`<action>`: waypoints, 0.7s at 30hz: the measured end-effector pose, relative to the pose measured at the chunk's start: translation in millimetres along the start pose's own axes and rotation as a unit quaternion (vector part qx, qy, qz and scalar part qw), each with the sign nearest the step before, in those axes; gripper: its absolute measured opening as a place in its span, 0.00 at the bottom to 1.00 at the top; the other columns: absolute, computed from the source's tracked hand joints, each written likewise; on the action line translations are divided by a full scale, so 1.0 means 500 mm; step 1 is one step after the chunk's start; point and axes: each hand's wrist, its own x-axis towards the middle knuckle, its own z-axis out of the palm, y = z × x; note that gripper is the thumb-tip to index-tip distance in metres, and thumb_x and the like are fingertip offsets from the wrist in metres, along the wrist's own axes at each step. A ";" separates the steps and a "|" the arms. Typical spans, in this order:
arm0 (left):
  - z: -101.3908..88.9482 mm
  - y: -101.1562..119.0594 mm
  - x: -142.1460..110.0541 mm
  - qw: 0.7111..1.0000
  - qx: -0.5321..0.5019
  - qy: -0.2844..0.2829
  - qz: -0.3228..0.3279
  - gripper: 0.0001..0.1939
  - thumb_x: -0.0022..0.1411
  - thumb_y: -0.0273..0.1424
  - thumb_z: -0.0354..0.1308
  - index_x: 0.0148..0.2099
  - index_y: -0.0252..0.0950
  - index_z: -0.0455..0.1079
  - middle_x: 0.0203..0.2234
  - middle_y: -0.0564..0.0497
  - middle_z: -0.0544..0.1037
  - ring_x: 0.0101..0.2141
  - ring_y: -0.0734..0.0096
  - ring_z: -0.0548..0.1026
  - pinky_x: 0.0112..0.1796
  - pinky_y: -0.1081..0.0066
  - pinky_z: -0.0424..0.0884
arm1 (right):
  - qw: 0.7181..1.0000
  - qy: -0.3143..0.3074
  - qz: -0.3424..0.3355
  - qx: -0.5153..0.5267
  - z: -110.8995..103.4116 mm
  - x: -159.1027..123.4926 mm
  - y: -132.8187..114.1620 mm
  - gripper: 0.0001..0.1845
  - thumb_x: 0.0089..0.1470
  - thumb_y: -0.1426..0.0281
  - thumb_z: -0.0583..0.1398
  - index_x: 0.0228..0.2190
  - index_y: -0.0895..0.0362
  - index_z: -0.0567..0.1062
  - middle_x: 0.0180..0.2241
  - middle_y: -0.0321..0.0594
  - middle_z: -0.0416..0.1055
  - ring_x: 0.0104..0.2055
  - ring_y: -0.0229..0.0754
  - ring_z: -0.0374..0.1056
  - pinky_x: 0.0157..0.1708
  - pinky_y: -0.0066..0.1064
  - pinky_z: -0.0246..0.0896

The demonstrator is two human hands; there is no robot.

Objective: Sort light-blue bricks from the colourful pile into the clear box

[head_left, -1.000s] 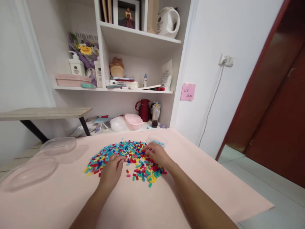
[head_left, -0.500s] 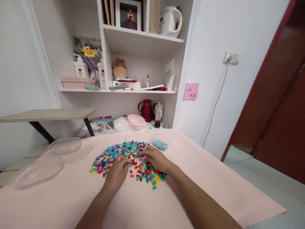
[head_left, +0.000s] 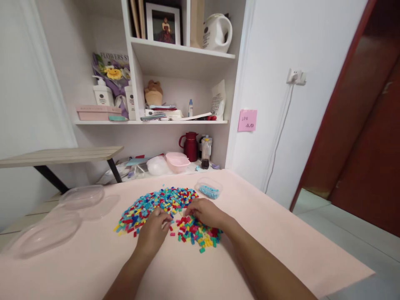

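Note:
A wide pile of small toy building bricks (head_left: 150,205) in blue, red, yellow and green spreads across the pink-covered table (head_left: 175,271). My left hand (head_left: 155,227) lies at the pile's near side, fingers bent, with the thumb apart from them and nothing visible between. Closer to the right is a smaller heap of mixed bricks (head_left: 200,237), mostly red, yellow and green. Over its far edge, my right hand (head_left: 204,212) curls its fingers down together among the bricks; whatever its fingertips hold is hidden. Beyond that hand stands a clear plastic tub (head_left: 215,185) containing light-blue bricks (head_left: 208,191).
Clear plastic containers (head_left: 50,233) sit at the table's left. A wooden-topped stand (head_left: 62,155) rises behind them. At the back are a pink bowl (head_left: 177,162), a dark red jug (head_left: 190,146) and a bottle of dark liquid (head_left: 205,154), below white shelves (head_left: 184,50).
My right hand has drawn back to the right, away from my left, with its fingers more curled. Bricks between the hands have shifted toward the right heap. The camera view has moved slightly.

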 end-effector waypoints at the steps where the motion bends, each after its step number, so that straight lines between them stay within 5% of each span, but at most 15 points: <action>1: -0.001 0.002 -0.001 1.000 0.000 0.000 -0.002 0.10 0.57 0.25 0.53 0.34 0.39 0.75 0.36 0.50 0.72 0.38 0.68 0.73 0.38 0.72 0.66 | 1.000 0.008 0.007 0.004 -0.006 -0.001 0.001 0.19 0.52 0.80 0.54 0.38 0.51 0.80 0.36 0.37 0.77 0.39 0.41 0.70 0.40 0.29 0.61; 13: 0.001 0.004 0.002 0.998 -0.060 0.002 -0.001 0.08 0.57 0.29 0.54 0.30 0.39 0.74 0.34 0.50 0.73 0.31 0.71 0.71 0.34 0.71 0.67 | 0.999 0.036 0.016 0.031 0.012 0.007 -0.037 0.13 0.55 0.75 0.59 0.40 0.52 0.79 0.38 0.40 0.75 0.41 0.42 0.70 0.42 0.31 0.62; 21: -0.009 0.011 0.006 0.989 -0.145 0.031 -0.002 0.09 0.54 0.34 0.56 0.31 0.40 0.77 0.34 0.49 0.75 0.34 0.66 0.73 0.35 0.69 0.71 | 0.997 0.024 -0.010 0.069 0.016 0.011 -0.063 0.17 0.48 0.76 0.65 0.41 0.50 0.78 0.35 0.36 0.74 0.34 0.39 0.70 0.36 0.27 0.62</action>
